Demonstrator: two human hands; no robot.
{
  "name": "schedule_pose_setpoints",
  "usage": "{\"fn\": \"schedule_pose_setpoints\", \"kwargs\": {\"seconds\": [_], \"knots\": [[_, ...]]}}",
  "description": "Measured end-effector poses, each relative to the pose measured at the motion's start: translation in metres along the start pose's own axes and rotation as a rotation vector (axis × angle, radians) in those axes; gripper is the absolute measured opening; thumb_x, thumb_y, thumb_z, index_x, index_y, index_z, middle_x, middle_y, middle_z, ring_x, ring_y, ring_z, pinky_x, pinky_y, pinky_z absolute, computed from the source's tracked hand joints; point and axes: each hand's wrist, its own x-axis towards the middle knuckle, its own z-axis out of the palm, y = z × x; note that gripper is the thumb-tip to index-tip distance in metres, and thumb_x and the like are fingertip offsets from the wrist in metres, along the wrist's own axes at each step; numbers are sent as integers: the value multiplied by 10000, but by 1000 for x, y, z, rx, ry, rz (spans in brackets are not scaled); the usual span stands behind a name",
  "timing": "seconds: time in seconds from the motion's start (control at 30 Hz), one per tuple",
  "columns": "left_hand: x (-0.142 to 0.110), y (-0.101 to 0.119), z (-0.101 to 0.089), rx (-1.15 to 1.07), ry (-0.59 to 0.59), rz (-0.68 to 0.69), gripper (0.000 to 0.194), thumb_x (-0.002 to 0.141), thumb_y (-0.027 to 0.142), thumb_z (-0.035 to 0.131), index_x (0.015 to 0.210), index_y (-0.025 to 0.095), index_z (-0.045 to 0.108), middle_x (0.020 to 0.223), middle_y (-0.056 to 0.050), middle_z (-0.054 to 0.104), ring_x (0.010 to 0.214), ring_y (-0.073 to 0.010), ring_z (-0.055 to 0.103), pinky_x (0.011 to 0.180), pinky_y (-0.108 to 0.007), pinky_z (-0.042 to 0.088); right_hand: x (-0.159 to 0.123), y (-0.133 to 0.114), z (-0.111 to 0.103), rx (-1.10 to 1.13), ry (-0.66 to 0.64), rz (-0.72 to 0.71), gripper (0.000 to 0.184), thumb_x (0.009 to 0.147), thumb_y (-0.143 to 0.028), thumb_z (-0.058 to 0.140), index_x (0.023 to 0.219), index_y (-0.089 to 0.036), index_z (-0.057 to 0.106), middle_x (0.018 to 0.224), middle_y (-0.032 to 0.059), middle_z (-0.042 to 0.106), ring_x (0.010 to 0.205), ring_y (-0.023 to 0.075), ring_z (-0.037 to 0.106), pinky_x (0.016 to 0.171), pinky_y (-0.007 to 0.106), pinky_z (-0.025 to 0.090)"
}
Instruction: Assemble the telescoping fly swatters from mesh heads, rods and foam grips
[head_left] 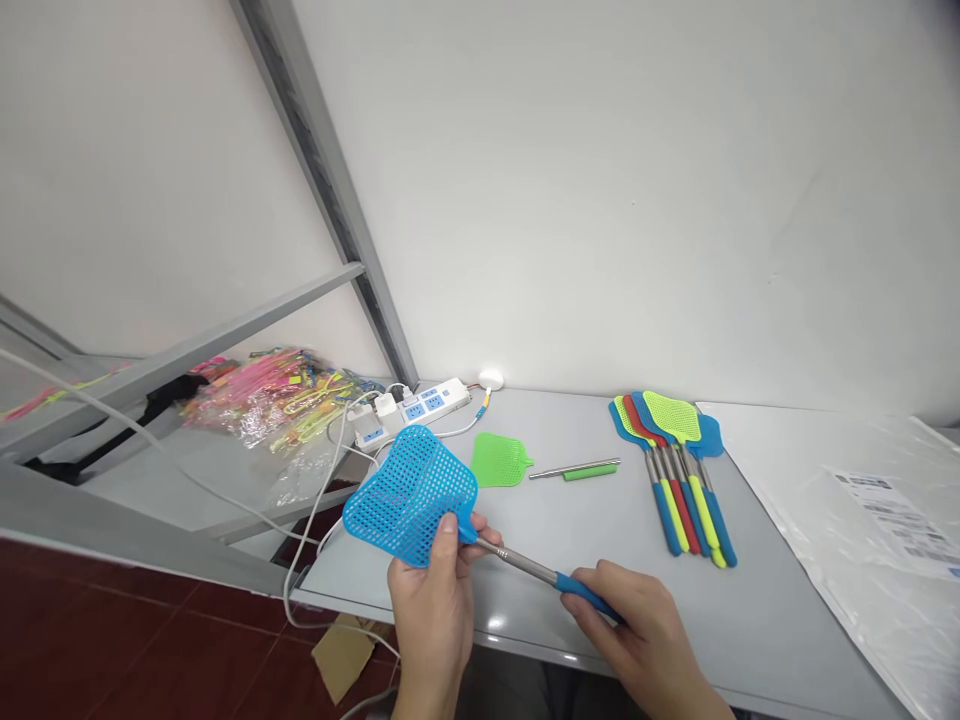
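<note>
I hold a blue fly swatter (409,495) with both hands over the near edge of the grey table (555,520). My left hand (433,605) pinches the lower edge of its blue mesh head. My right hand (649,640) is closed round its blue grip, with the metal rod (521,565) stretched between the two hands. Beyond it on the table lie a loose green swatter head (499,460) and a separate metal rod with a green grip (577,469).
Several assembled swatters (679,470) in blue, red and yellow-green lie side by side at the right. A white power strip (420,405) with plugs and cables sits by the wall. Bags of coloured parts (270,395) lie left. A plastic-wrapped sheet (855,520) covers the far right.
</note>
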Motion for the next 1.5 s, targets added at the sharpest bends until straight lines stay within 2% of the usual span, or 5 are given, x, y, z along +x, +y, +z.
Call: {"fn": "schedule_pose_setpoints", "kwargs": {"seconds": [0.33, 0.8, 1.03, 1.2, 1.5], "knots": [[-18, -16, 7, -125, 7, -193, 346, 747, 417, 785, 932, 135, 710, 893, -89, 740, 710, -210, 734, 682, -323, 605, -1, -1, 4, -37, -30, 26, 189, 959, -291, 502, 815, -193, 575, 601, -32, 511, 509, 105, 437, 517, 231, 315], [-10, -30, 17, -117, -94, -193, 370, 794, 455, 735, 932, 112, 717, 786, -72, 721, 708, -184, 709, 741, -338, 593, 9, -9, 1, 303, -199, 506, 433, 953, -512, 443, 664, -197, 514, 561, -51, 382, 548, 108, 359, 522, 233, 287], [-9, -55, 11, 17, -43, -286, 433, 787, 486, 725, 1007, 113, 712, 1003, -133, 737, 848, -217, 720, 754, -320, 585, 8, 5, -4, -99, -213, 279, 312, 1003, -377, 383, 785, -217, 538, 681, -11, 612, 575, 137, 532, 548, 251, 330], [-19, -65, 6, 214, -21, -132, 380, 819, 453, 700, 968, 104, 726, 947, -119, 749, 874, -238, 715, 787, -343, 577, 6, 8, -12, -230, -205, 185, 239, 1005, -285, 387, 907, -229, 597, 744, 2, 647, 622, 156, 625, 536, 252, 364], [-24, -60, 21, 256, 57, -68, 343, 795, 450, 714, 923, 136, 766, 967, -93, 752, 919, -235, 690, 895, -356, 521, -2, 14, -10, -249, 116, 98, 145, 970, -248, 505, 1054, -199, 613, 834, 41, 663, 755, 167, 633, 642, 256, 428]]}}
